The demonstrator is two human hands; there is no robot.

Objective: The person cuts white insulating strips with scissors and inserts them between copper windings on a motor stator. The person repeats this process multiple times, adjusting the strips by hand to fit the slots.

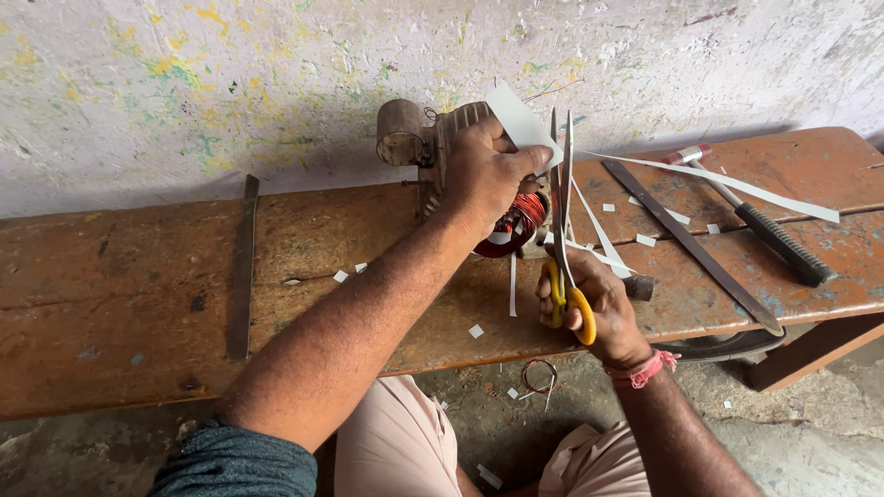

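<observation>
Both hands grip: right hand (601, 307) holds yellow-handled scissors (565, 225) blades pointing upright, left hand (483, 174) fingers pinching white sheet (518, 118).

Left arm sweeps in from the lower left of the frame, bare forearm angled up toward centre, a dark sleeve bunched at the elbow. The left hand (485, 173) sits just above mid-frame, knuckles to the camera, fingers (529, 160) curled and pinched tight at their tips. The right arm rises from the bottom right, wrist bent and ringed by a pink thread. The right hand (601, 302) is below and right of the left, closed in a grip, thumb side up, back of the hand turned outward. Both hands are close, not touching.
</observation>
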